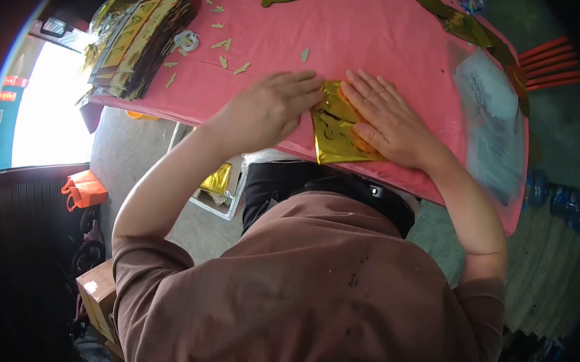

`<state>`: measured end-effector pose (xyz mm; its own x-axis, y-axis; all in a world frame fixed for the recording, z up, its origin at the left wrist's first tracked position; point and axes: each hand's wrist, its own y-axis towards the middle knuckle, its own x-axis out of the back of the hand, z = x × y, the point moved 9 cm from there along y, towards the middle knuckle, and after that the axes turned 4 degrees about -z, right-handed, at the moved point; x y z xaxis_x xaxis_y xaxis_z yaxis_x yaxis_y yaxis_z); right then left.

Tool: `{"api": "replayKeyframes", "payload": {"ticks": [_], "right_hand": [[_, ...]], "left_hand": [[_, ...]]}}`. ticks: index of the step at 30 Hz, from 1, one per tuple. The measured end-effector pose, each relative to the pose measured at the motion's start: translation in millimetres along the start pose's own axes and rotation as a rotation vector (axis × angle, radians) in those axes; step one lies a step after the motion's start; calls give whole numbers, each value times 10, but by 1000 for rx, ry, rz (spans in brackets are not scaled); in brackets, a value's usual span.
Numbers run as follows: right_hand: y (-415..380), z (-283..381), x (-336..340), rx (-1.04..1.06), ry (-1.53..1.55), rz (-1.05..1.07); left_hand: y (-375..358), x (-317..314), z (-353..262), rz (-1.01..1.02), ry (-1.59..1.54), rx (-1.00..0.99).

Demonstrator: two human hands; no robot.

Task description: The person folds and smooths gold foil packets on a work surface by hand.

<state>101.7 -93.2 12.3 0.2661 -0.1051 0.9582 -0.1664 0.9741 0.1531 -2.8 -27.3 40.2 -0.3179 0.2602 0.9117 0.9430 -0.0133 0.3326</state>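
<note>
A shiny gold foil packet point(336, 150) lies flat at the near edge of the pink-covered table point(387, 35), with dark creases or markings on its face. My right hand point(392, 118) is spread palm down over its right side, fingers stretched out. At the packet's upper left corner rests my left hand point(275, 107); its fingers are extended close together, and the tips touch the foil. What lies under both palms is hidden.
A stack of printed gold packaging point(142, 41) stands at the table's back left, near scattered small pale pieces point(220, 44) and a white roll point(187, 40). Gold foil strips point(463, 28) and a clear plastic bag point(492, 115) lie right. Below left, a white crate point(228, 208) holds gold packets.
</note>
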Motion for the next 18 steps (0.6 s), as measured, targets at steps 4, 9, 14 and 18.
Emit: {"api": "replayKeyframes", "payload": {"ticks": [4, 9, 14, 18], "right_hand": [[-103, 121, -14, 28, 31, 43], [-118, 149, -15, 62, 29, 37], [-167, 175, -16, 61, 48, 30], [-184, 172, -6, 60, 64, 17]], "left_hand": [[-188, 8, -254, -2, -98, 50], [-156, 32, -245, -208, -160, 35], [-47, 46, -324, -200, -125, -32], [-37, 56, -382, -209, -85, -151]]}}
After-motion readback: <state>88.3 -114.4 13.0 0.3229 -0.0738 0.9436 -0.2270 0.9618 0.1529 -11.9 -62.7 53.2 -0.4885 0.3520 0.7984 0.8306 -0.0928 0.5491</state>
